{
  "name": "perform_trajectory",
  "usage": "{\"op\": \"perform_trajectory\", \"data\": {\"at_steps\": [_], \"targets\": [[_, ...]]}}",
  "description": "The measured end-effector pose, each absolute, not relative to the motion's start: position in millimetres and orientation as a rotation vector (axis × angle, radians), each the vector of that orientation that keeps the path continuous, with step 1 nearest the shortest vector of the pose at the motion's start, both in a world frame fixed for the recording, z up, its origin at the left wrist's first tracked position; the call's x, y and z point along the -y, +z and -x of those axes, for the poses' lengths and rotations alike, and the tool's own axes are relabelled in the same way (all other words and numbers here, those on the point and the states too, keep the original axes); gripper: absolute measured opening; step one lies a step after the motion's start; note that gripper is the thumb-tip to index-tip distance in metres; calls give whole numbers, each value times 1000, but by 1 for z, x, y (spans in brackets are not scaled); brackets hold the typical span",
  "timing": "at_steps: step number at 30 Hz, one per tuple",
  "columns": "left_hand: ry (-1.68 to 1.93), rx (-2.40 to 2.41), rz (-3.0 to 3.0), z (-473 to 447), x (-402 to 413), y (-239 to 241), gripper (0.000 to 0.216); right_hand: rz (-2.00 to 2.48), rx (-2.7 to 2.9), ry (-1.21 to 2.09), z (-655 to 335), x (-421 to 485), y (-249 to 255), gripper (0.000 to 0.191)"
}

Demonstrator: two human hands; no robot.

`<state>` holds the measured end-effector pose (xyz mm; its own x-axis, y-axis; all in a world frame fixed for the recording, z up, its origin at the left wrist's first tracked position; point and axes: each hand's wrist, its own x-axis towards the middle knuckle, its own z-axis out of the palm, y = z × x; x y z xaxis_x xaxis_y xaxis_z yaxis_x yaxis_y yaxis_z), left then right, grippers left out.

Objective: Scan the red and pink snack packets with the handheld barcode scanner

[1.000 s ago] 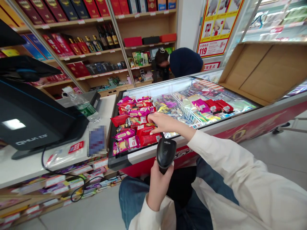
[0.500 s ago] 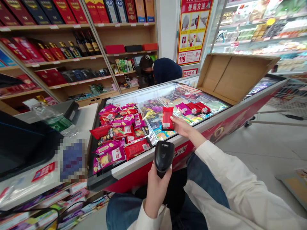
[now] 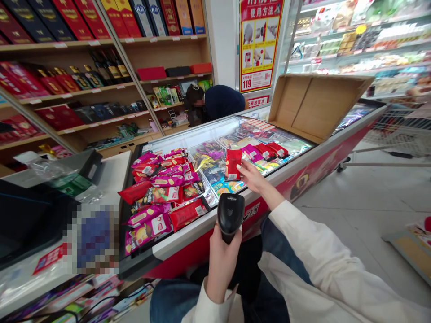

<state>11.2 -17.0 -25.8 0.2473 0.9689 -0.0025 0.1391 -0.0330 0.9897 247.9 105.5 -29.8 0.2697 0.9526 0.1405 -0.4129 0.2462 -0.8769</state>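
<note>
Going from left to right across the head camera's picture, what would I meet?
Plastic bottle → pile of snack packets on the freezer lid → black scanner in the left hand → red packet in the right hand → open cardboard box.

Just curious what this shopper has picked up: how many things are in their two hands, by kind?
Scanners: 1, a black plastic handheld barcode scanner in the left hand.
Packets: 1, a red glossy snack packet in the right hand.
Total: 2.
</note>
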Motion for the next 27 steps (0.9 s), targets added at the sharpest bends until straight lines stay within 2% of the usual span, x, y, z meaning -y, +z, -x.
{"op": "perform_trajectory", "data": {"at_steps": [15, 18, 24, 27], "targets": [[952, -1107, -1413, -8, 20, -30, 42, 943, 875, 958, -251, -112, -37, 59], [934, -1122, -1402, -3, 23, -29, 41, 1135, 981, 706, -263, -122, -37, 59], [910, -1188, -1402, 11, 30, -27, 37, 1700, 1364, 58, -303, -147, -21, 34], [913, -1202, -1411, 16, 33, -28, 36, 1808, 1482, -215, -302, -151, -7, 38]]}}
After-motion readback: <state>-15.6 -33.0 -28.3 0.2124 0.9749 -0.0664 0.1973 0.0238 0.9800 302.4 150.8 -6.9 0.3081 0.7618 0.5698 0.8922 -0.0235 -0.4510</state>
